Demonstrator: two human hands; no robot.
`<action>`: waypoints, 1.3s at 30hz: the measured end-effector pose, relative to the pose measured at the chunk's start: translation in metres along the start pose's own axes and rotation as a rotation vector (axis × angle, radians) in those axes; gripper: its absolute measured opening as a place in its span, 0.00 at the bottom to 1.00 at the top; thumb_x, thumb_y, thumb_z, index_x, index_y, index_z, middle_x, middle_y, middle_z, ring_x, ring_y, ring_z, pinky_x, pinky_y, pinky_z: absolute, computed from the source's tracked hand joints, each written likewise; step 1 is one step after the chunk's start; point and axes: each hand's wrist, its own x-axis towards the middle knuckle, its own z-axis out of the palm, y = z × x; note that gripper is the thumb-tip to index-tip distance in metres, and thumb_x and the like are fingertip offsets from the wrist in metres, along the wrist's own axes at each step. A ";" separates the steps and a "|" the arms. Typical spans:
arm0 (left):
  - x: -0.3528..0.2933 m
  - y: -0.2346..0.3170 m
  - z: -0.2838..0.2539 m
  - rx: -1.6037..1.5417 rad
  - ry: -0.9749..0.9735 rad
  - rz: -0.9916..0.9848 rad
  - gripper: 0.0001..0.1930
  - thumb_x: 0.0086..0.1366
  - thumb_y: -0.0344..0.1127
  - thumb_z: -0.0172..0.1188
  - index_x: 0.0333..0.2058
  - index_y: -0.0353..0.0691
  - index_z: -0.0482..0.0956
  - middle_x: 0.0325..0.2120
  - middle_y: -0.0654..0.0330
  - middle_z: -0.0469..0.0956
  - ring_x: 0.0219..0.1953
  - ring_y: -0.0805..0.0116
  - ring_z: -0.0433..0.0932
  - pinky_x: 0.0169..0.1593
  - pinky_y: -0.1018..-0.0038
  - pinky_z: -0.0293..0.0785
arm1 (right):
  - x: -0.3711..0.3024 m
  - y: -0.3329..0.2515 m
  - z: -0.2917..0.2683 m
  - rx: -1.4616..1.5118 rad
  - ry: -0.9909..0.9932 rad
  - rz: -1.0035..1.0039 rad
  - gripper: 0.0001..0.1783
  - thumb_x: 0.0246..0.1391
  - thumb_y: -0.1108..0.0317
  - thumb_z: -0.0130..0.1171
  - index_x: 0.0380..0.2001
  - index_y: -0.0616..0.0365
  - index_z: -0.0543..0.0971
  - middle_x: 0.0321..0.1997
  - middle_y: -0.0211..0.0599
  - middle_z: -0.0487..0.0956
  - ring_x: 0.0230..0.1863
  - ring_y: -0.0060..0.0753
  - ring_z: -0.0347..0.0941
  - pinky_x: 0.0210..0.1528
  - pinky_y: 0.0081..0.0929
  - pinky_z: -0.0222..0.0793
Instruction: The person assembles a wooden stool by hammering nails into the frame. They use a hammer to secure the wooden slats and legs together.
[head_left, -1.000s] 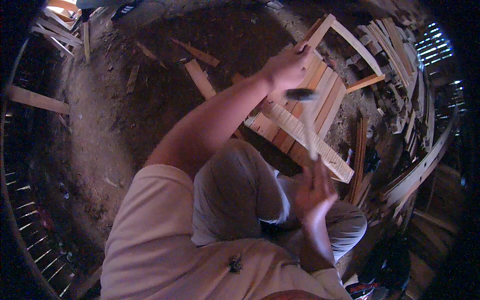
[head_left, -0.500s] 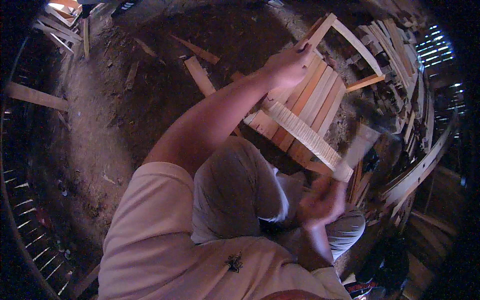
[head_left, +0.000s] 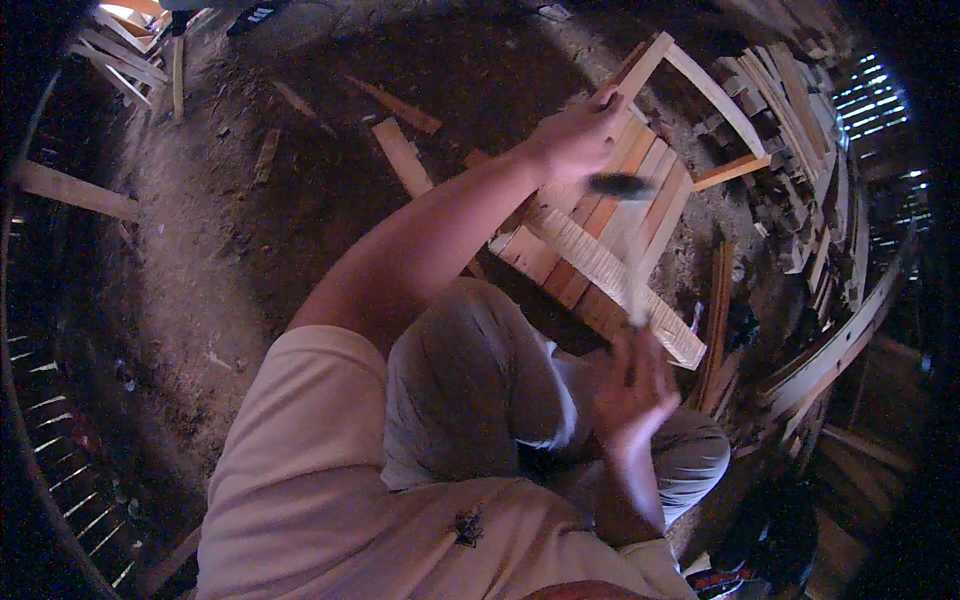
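I see my right hand (head_left: pixel 628 385) clenched on a hammer (head_left: pixel 622 186) blurred above the slatted wooden frame (head_left: pixel 610 215) at two o'clock, my left hand (head_left: pixel 575 135) gripping its upper rail, so a stray blow could hit those fingers.

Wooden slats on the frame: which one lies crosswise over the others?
The pale rough slat, running diagonally across the orange-brown boards, under the blurred hammer.
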 end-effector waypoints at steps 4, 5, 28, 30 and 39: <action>0.018 0.019 -0.011 -0.255 -0.002 -0.150 0.29 0.64 0.30 0.53 0.64 0.32 0.62 0.51 0.40 0.76 0.47 0.38 0.80 0.48 0.49 0.79 | -0.012 -0.003 -0.006 0.174 0.196 0.203 0.18 0.67 0.72 0.57 0.56 0.71 0.78 0.41 0.55 0.84 0.38 0.48 0.85 0.38 0.38 0.78; 0.019 0.019 -0.011 -0.226 0.000 -0.142 0.29 0.64 0.30 0.53 0.64 0.31 0.62 0.52 0.40 0.76 0.47 0.38 0.80 0.48 0.49 0.79 | -0.015 0.000 0.000 0.231 0.144 0.208 0.18 0.67 0.71 0.56 0.56 0.71 0.77 0.41 0.56 0.84 0.38 0.48 0.85 0.37 0.38 0.78; 0.011 0.012 -0.009 -0.134 0.030 -0.091 0.35 0.64 0.31 0.52 0.69 0.32 0.55 0.54 0.36 0.75 0.48 0.38 0.80 0.48 0.49 0.78 | 0.004 0.004 0.011 0.038 -0.200 -0.090 0.15 0.65 0.75 0.57 0.53 0.69 0.80 0.37 0.50 0.85 0.31 0.49 0.82 0.36 0.42 0.77; 0.008 0.008 -0.004 -0.171 -0.007 -0.111 0.34 0.64 0.31 0.52 0.69 0.32 0.56 0.54 0.36 0.74 0.47 0.38 0.80 0.47 0.51 0.79 | 0.004 -0.003 -0.011 0.005 -0.022 0.008 0.19 0.63 0.72 0.62 0.55 0.69 0.79 0.37 0.49 0.85 0.33 0.46 0.82 0.34 0.39 0.78; 0.012 0.016 -0.013 -0.197 0.094 -0.036 0.35 0.64 0.31 0.53 0.69 0.34 0.54 0.56 0.37 0.73 0.44 0.39 0.81 0.43 0.50 0.80 | 0.000 -0.001 0.002 0.003 -0.163 -0.063 0.17 0.66 0.72 0.58 0.56 0.66 0.80 0.46 0.56 0.85 0.43 0.54 0.84 0.45 0.42 0.79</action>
